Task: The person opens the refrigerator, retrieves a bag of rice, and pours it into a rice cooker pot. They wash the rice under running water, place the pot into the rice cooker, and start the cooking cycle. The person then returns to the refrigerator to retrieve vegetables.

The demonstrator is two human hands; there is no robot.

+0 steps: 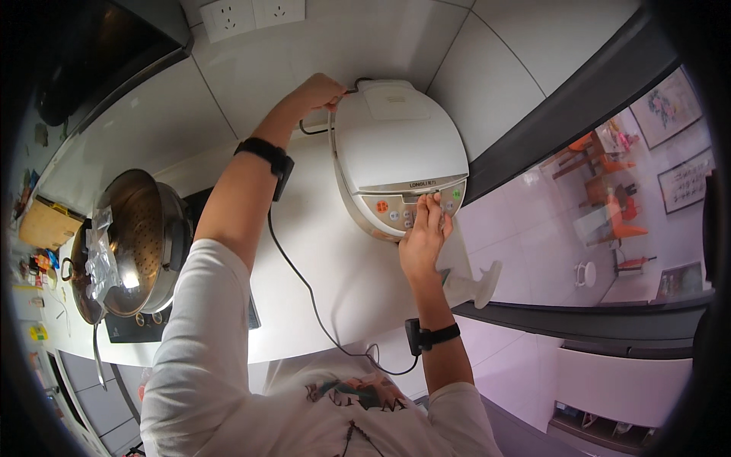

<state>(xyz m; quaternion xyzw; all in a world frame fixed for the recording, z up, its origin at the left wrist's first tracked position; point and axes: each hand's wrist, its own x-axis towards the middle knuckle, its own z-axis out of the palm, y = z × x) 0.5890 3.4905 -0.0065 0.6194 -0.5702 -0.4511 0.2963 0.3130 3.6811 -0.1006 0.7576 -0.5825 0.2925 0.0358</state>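
Observation:
A white LONGLI rice cooker (400, 140) stands on the white countertop (342, 285), lid down. At its back left rim my left hand (320, 92) is curled into a fist. A black cord (360, 83) meets its fingers there; what lies inside the fist is hidden. My right hand (425, 228) reaches over the front control panel (381, 207), with bent fingertips touching it near the latch below the lid's edge. Part of the buttons is covered by that hand. Both wrists wear black bands, joined by a thin black cable (311, 294).
Left of my arm, a steamer pot (137, 240) and a pan (85, 285) with a projecting handle sit near a cooktop (134, 328). A clear plastic bag (101, 257) lies against them. Wall sockets (228, 20) are behind. A white object (474, 285) stands by the right counter edge.

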